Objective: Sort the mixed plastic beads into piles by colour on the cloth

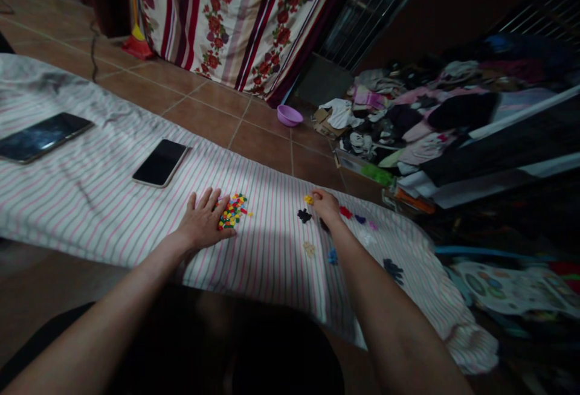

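Observation:
My left hand (203,218) lies with its fingers spread at the left edge of a pile of small multicoloured pieces (234,211). To the right, my right hand (325,205) has its fingers drawn together beside a little heap of yellow pieces (309,200); whatever may be between the fingertips is hidden. Around that hand lie small single-colour heaps: black pieces (304,215), beige pieces (309,249), blue pieces (332,256), red pieces (345,212), dark blue pieces (360,219) and pink pieces (373,225). Farther right is a dark grey-blue heap (393,270).
A striped cloth (267,250) covers the long surface under my hands. On its left lie a phone (161,163) and a larger dark-screened device (43,136). Beyond, on the tiled floor, are a purple bowl (289,116), a red broom head (138,46) and piled clothes (408,105).

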Available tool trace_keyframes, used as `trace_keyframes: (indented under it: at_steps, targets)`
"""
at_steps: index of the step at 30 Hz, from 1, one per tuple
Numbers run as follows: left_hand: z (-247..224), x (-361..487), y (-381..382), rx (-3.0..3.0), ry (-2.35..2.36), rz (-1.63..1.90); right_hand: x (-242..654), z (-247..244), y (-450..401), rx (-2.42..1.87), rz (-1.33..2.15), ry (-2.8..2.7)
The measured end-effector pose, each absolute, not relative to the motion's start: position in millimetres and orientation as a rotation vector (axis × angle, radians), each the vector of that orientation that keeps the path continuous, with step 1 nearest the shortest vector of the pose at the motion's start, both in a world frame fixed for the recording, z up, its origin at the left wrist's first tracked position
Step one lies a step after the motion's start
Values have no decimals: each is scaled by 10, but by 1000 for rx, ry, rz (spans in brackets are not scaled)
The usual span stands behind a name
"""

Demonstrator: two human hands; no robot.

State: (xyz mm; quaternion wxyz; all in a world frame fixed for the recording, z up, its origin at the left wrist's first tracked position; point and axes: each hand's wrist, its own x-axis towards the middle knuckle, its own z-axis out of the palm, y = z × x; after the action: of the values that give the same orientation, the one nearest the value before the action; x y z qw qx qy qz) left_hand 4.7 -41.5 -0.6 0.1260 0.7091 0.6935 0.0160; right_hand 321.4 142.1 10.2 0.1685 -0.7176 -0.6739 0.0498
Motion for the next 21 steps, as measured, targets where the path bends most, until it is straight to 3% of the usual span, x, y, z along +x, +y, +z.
trace_keyframes:
  at_steps: [9, 16, 21]
  targets:
    - [26, 26, -419, 2060, 1998, 45, 2825, 252, 1247, -1625, 207, -1995]
    - [39, -16, -439, 2057, 1978, 46, 2046, 269, 615, -1055, 500, -2340]
    - [52, -34, -472, 2060, 1963, 47, 1704, 245, 242, -938, 556, -2654]
